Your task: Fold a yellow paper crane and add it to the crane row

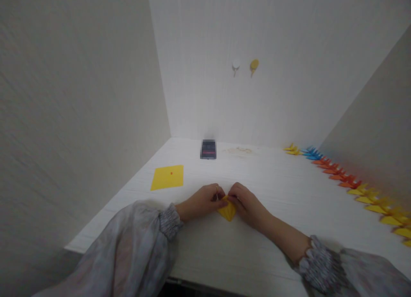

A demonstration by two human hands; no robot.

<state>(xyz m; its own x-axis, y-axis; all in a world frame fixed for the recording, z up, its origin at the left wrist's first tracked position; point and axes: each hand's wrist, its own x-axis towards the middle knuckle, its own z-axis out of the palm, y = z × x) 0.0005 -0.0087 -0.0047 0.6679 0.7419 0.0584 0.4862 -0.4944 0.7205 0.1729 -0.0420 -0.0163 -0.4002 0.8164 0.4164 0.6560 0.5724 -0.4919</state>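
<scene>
A small piece of folded yellow origami paper (228, 212) is held above the front part of the white table. My left hand (207, 199) pinches its left upper edge between thumb and fingers. On the other side my right hand (246, 203) is closed on its upper right edge. The paper narrows to a point toward me, and creases run down it. Its top is partly hidden by my fingers. A flat yellow paper sheet (167, 177) with a small red dot lies to the left, apart from both hands.
A dark blurred box-like object (208, 149) stands near the back wall. Folded paper cranes, yellow, blue (312, 153) and orange-red (335, 172), line the table's right side. Two hooks, white (236, 65) and yellow (254, 65), are on the wall. The table's front edge is near me.
</scene>
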